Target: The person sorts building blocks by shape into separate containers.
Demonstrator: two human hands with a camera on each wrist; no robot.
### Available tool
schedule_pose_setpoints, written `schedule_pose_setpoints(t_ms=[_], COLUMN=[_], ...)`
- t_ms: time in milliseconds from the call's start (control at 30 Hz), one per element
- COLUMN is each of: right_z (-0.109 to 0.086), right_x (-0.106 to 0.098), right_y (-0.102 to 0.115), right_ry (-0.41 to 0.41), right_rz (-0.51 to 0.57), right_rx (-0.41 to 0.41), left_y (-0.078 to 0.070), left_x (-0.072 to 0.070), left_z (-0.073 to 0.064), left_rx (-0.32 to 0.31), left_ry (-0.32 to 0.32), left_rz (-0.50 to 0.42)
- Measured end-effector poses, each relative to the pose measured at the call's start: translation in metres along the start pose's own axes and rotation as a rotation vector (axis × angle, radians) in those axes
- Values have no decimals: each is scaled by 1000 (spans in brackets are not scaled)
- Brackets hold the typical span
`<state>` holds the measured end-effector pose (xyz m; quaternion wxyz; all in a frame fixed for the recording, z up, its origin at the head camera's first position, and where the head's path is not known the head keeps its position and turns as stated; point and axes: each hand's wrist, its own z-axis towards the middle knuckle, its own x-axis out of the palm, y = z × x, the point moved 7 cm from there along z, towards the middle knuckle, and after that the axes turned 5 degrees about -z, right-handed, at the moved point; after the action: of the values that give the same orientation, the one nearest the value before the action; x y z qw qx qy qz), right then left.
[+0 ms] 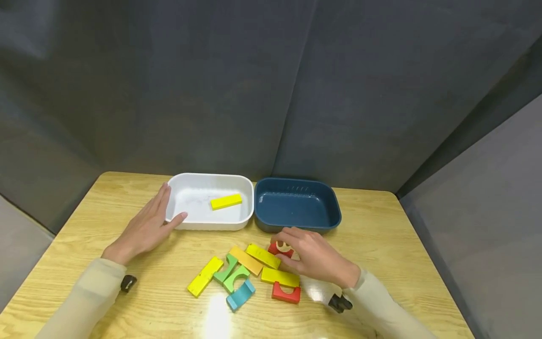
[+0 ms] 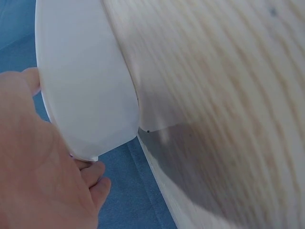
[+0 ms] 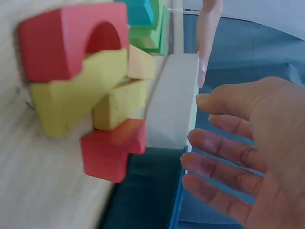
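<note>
My left hand rests against the left end of a white plastic tub. Its fingers lie mostly straight along the end and its thumb reaches over the front rim; the left wrist view shows the hand at the tub wall. A yellow block lies inside the tub. Over a red arch block, my right hand hovers with thumb and fingers apart. In the right wrist view that hand holds nothing, and the red arch block stands apart from its fingertips.
A dark blue tub adjoins the white one. Nearer me lie several blocks: yellow, orange, green arches, a blue arch, and another red arch. Grey curtain hangs behind the wooden table.
</note>
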<state>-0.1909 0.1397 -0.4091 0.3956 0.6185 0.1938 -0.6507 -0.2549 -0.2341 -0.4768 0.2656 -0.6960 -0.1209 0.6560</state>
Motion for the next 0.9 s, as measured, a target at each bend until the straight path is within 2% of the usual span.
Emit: schedule_pose_setpoints(t_ms=[433, 667, 900], right_z=[-27, -29, -30], right_x=[23, 39, 45], right_y=[0, 1, 3], right_ry=[111, 180, 224], right_rz=[20, 8, -22], right_rx=[68, 82, 97], left_y=[-1, -2, 0], left_x=[-1, -1, 0], left_z=[0, 0, 0], left_rx=[7, 3, 0], left_ry=[-10, -7, -7], left_rz=[-8, -7, -8])
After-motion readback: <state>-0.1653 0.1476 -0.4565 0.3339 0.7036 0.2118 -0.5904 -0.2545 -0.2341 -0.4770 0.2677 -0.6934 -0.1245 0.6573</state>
